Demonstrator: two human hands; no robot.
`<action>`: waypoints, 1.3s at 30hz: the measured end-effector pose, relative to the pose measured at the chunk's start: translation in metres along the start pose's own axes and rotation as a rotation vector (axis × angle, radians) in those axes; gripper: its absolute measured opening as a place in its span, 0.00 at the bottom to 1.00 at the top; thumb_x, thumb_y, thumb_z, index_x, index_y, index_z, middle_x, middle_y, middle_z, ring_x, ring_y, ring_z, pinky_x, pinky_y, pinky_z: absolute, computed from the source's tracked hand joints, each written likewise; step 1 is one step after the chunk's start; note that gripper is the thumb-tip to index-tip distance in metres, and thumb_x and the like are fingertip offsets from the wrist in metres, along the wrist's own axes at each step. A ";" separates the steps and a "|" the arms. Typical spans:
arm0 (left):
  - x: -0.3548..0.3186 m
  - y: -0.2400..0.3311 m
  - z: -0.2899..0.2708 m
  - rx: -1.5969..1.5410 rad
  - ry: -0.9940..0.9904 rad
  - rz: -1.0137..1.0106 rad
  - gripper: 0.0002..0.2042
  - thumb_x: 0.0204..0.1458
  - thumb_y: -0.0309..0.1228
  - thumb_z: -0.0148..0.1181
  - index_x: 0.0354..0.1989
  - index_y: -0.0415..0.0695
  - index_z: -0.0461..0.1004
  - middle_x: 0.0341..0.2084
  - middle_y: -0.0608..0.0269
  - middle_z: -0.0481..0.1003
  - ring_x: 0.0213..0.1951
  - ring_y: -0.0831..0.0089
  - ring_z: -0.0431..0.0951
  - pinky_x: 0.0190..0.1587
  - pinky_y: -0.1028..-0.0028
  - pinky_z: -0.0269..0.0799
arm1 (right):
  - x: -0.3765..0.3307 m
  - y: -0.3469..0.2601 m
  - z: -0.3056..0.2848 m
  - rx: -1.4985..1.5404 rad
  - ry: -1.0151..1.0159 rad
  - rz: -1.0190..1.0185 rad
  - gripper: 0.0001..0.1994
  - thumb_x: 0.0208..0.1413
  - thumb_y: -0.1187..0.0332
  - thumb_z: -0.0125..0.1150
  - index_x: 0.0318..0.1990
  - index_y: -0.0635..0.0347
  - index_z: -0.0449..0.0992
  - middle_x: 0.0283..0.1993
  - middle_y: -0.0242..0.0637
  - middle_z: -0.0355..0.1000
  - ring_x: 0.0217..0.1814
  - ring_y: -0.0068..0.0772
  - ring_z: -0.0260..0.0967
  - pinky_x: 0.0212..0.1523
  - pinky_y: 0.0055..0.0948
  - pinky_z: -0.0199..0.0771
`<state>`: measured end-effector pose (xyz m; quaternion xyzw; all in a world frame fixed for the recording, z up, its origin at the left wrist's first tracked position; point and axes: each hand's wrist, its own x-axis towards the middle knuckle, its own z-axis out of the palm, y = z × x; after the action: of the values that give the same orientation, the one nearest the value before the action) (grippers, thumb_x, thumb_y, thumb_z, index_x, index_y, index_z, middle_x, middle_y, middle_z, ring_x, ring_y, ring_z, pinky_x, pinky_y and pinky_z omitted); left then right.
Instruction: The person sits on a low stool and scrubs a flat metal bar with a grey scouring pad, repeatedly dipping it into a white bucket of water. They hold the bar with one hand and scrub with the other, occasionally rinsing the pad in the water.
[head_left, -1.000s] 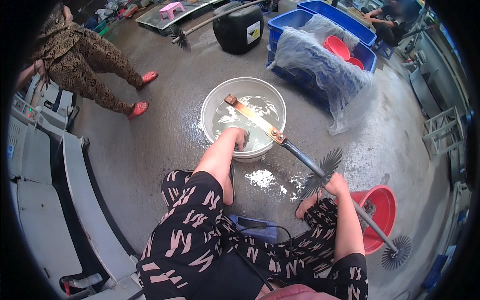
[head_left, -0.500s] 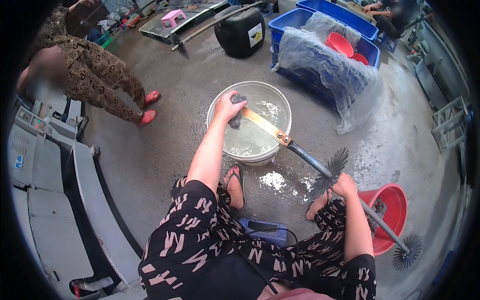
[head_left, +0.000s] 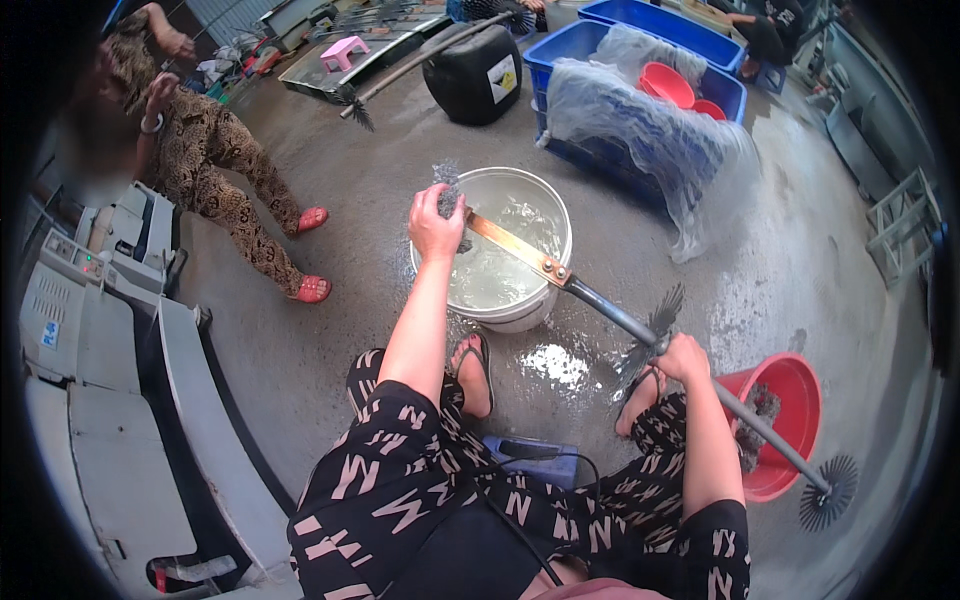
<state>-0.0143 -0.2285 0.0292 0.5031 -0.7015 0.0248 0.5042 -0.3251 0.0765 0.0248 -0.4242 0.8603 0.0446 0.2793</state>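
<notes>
Right now, the left hand (head_left: pixel 435 230) has its fingers clamped on a grey, wiry clump (head_left: pixel 447 190). That clump is at the end of a flat, copper-coloured strip (head_left: pixel 505 243), over the left side of a white bucket (head_left: pixel 495 315). I can't tell if the clump wraps all the way around the strip. There is water (head_left: pixel 500 275) in the white bucket.

The strip is joined with 2 bolts to a long, dark pole (head_left: pixel 608 312). The pole slants down to the right. The right hand (head_left: pixel 683 358) has its fingers closed around the pole, just beside a black, spiky wheel (head_left: pixel 668 310). At the pole's far end sits 1 more wheel (head_left: pixel 828 492).

Under that part of the pole, a red bucket (head_left: pixel 800 450) leans over, with more grey, wiry stuff (head_left: pixel 765 410) inside it. A blue plastic thing (head_left: pixel 535 460) is on the floor between the feet.

Farther off are a black drum (head_left: pixel 465 80) and a blue tub (head_left: pixel 600 160) with clear plastic and 2 red bowls (head_left: pixel 667 84). On the left stands a person (head_left: pixel 235 160) in red sandals (head_left: pixel 312 219).
</notes>
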 end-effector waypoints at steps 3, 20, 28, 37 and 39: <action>-0.023 -0.003 -0.015 -0.026 -0.114 0.037 0.14 0.41 0.36 0.68 0.37 0.49 0.76 0.34 0.59 0.77 0.38 0.56 0.77 0.40 0.60 0.73 | -0.002 -0.003 -0.002 0.006 -0.008 -0.003 0.25 0.38 0.54 0.67 0.41 0.64 0.79 0.44 0.50 0.76 0.49 0.48 0.74 0.51 0.40 0.73; -0.052 -0.040 0.009 0.511 -0.948 -0.334 0.30 0.37 0.41 0.69 0.54 0.51 0.70 0.48 0.55 0.73 0.49 0.58 0.75 0.51 0.61 0.71 | -0.002 0.001 -0.004 0.005 -0.018 0.023 0.26 0.38 0.53 0.69 0.42 0.64 0.78 0.46 0.48 0.75 0.50 0.46 0.73 0.52 0.39 0.72; -0.075 -0.067 0.058 0.469 -1.787 -0.095 0.30 0.35 0.40 0.67 0.52 0.47 0.74 0.48 0.55 0.75 0.48 0.59 0.76 0.53 0.67 0.70 | -0.002 -0.005 -0.005 0.012 -0.043 -0.001 0.25 0.37 0.52 0.67 0.40 0.63 0.79 0.44 0.49 0.76 0.49 0.47 0.73 0.51 0.39 0.73; -0.025 0.017 -0.040 -0.696 -1.062 -0.403 0.22 0.38 0.33 0.65 0.46 0.44 0.75 0.40 0.54 0.78 0.40 0.65 0.78 0.48 0.69 0.72 | 0.002 0.002 -0.002 0.002 -0.021 0.011 0.25 0.37 0.53 0.67 0.40 0.63 0.79 0.44 0.49 0.76 0.49 0.48 0.73 0.51 0.40 0.73; -0.036 0.054 -0.026 -0.406 -0.891 -0.279 0.21 0.43 0.36 0.64 0.49 0.47 0.74 0.42 0.52 0.76 0.40 0.60 0.78 0.48 0.65 0.73 | 0.002 0.002 0.000 -0.011 -0.026 0.003 0.25 0.38 0.53 0.68 0.40 0.63 0.79 0.44 0.49 0.76 0.48 0.48 0.73 0.51 0.40 0.73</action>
<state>-0.0367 -0.1636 0.0411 0.4455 -0.7652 -0.3966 0.2423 -0.3274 0.0759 0.0233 -0.4239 0.8569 0.0551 0.2881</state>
